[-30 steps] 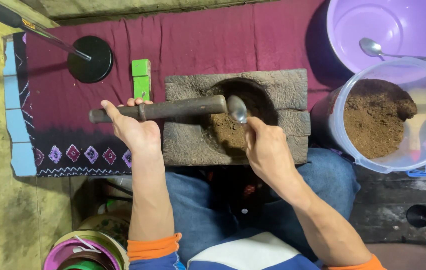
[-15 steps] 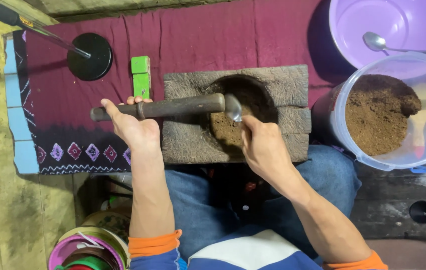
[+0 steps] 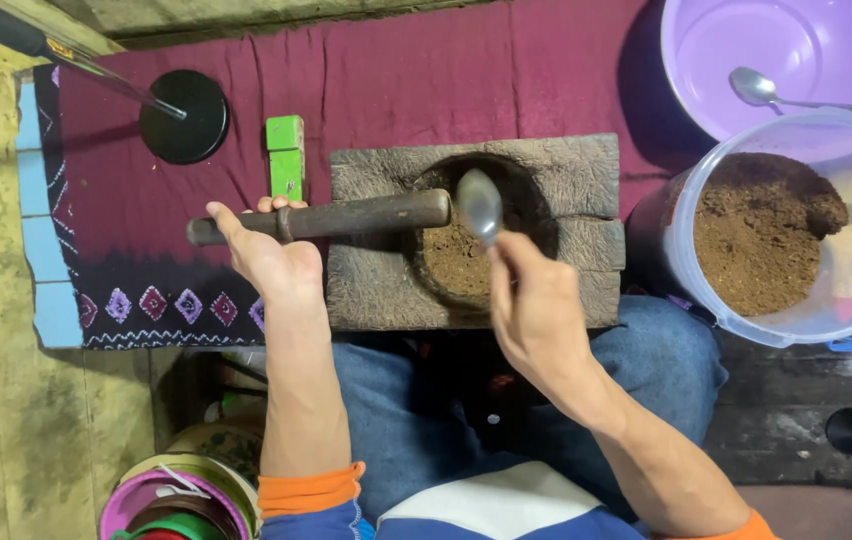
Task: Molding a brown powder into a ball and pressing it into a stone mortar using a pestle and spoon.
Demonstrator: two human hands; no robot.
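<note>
Your right hand (image 3: 536, 310) is pinched around the handle of a small metal spoon (image 3: 480, 205), whose bowl stands just above the hollow of the rough grey stone mortar block (image 3: 566, 180). Your left hand (image 3: 271, 255) is wrapped around the dark wooden pestle (image 3: 346, 215), which lies nearly level across the left part of the block, its thick end reaching the rim of the hollow beside the spoon bowl. Brown ground powder (image 3: 451, 262) sits in the hollow, below both tools.

Nearest to you, your blue-jeaned knees (image 3: 666, 360) press up against the block, and a stack of coloured plastic bowls (image 3: 181, 500) rests low at your left. The block stands on a maroon cloth with a patterned blue border (image 3: 126, 200).

Just left of the block lies a small green rectangular block (image 3: 285, 155), and farther left a round black disc (image 3: 184, 117) with a thin metal rod resting on it. To your right, a clear plastic tub (image 3: 796, 320) holds more brown powder. Beyond it, a lilac plastic basin (image 3: 706, 60) holds a second metal spoon (image 3: 796, 95).
</note>
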